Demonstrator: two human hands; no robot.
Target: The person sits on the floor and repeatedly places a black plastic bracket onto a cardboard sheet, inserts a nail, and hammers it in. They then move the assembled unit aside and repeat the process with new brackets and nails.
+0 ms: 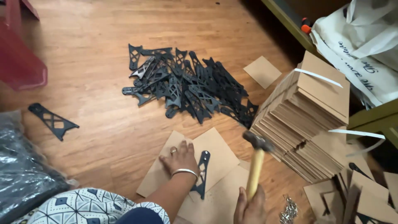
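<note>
At the far left edge a dark red plastic piece (18,62) stands on the wooden floor (95,37), and near it, lower down, lies a black plastic-wrapped bundle (20,166). Just right of that, a single black bracket (53,120) lies alone on the boards. Farther right and farther away, a heap of black brackets (186,85) is spread in a loose pile. Near the person, the left hand (180,159) lies flat with fingers spread on cardboard sheets (219,155), clamped on nothing, pressing beside a black bracket on the cardboard (202,174), which touches the wrist side of the hand. To the right, the right hand (249,206) is closed around the wooden handle of a hammer (256,159), whose blurred head is raised above the sheets. Right of that hand lies a small pile of metal fasteners (289,210). Farther right stands a tall stack of cardboard pieces (306,120), with a white bag (365,45) behind it.
</note>
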